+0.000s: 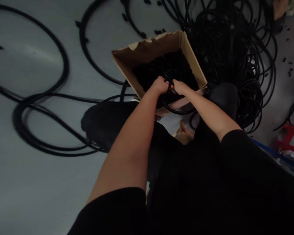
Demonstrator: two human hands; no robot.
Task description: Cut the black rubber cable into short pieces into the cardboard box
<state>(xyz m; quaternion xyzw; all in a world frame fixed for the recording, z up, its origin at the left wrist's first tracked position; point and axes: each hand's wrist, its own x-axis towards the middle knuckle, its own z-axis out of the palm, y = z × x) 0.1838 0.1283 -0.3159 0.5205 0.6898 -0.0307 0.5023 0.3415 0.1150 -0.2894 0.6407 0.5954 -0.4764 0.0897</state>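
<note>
Cable (173,111) gripped in my left hand (160,85) and right hand (180,86), both closed, above cardboard box (149,49); hard pull could snag coil (231,55) at one o'clock.

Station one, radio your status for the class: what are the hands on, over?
Left hand, right hand gripping black cable over cardboard box. Orange piece between them. Cable coils piled right of box.

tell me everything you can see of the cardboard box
The cardboard box is plain brown and open-topped, with a torn, peeling upper edge on its far wall and no flaps in view. It sits at an angle on a grey floor, filled with black cable, with more cable heaped beside its right wall. The left hand and right hand reach in over its near edge.
</note>
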